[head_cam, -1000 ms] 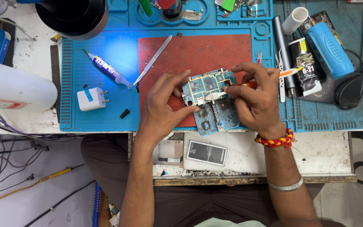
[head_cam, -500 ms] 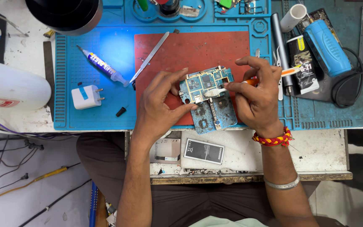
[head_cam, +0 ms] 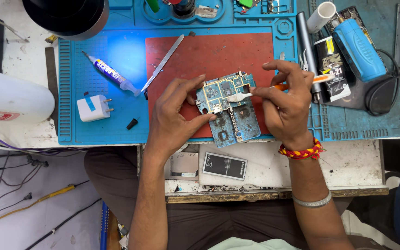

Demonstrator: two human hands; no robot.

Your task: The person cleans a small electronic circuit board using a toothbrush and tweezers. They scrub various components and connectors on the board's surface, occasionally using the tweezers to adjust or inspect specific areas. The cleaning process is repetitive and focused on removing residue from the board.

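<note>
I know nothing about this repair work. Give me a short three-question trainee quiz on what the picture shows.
1. True or false: the left hand steadies the phone circuit board.
2. What does the right hand hold? A) tweezers B) a small brush with an orange handle C) a soldering iron
3. Fill in: the board lies on the ___ pad of the blue work mat.

Key: 1 true; 2 B, the small brush; 3 red.

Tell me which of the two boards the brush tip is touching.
The upper board, held up by the left hand. The brush in the right hand rests on it; the lower board lies untouched.
</note>
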